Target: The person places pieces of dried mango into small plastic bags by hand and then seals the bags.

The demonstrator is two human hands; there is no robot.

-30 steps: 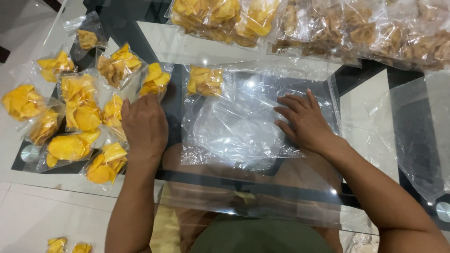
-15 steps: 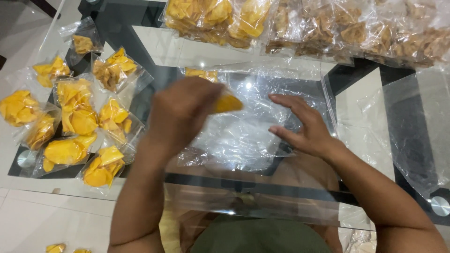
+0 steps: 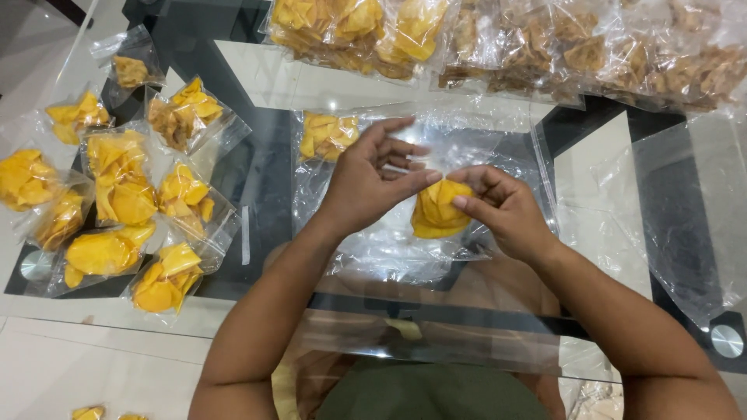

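i look down on a glass table (image 3: 257, 74) with black and pale panels under its glossy top. my right hand (image 3: 498, 210) pinches a small packet of yellow chips (image 3: 437, 210) in the middle of the view, thumb and fingers closed on its upper edge; the chips are thin, curled and matte, wrapped in crinkly clear film. my left hand (image 3: 372, 175) sits just beside it, thumb tip touching the packet's top edge while the other fingers spread loose and hold nothing. the packet hangs just above a large clear plastic bag (image 3: 498, 144) lying flat on the glass, wrinkled and shiny with glare.

inside the far left corner of that flat bag lies another small chip packet (image 3: 327, 134), same yellow, same curled shape.

to the left a cluster of filled small packets (image 3: 120, 202) is scattered on the glass, each a clear square pouch stuffed with bright yellow wavy chips; some overlap, some lie apart. along the far edge sit bigger bags: yellow chips in bulk bags (image 3: 358, 27) on the left, and browner, rougher chips in bulk bags (image 3: 607, 47) on the right. another sheet of clear plastic (image 3: 692, 210) drapes at the right side, near a round metal table fitting (image 3: 727, 341).
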